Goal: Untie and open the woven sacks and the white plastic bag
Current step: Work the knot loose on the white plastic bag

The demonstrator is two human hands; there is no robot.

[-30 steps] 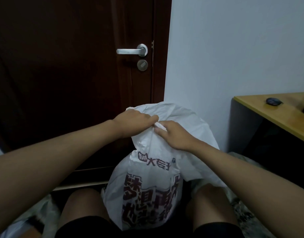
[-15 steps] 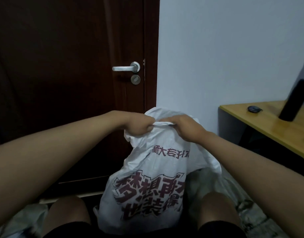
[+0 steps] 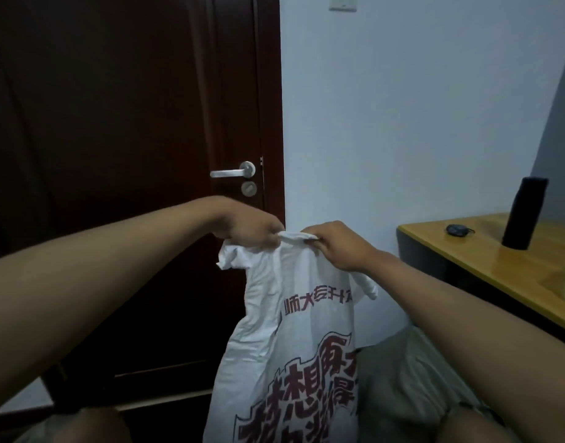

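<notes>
A white plastic bag [image 3: 284, 340] with dark red printed characters hangs upright between my knees, stretched tall. My left hand [image 3: 250, 233] grips the bag's top at its left corner, fingers curled around bunched plastic. My right hand [image 3: 337, 246] grips the top just to the right, and a short twisted strip of plastic spans between the two hands. A loose flap of the bag droops below my right wrist. A greyish woven sack [image 3: 409, 378] lies behind the bag at the lower right.
A dark brown door [image 3: 131, 155] with a metal lever handle [image 3: 233, 172] stands straight ahead. A wooden desk [image 3: 498, 266] on the right carries a black cylinder [image 3: 524, 214] and a small dark object [image 3: 456, 230]. A pale wall fills the upper right.
Both hands have lifted the bag's top higher, pulling the bag taller. The view has tilted upward, showing more of the door and wall.
</notes>
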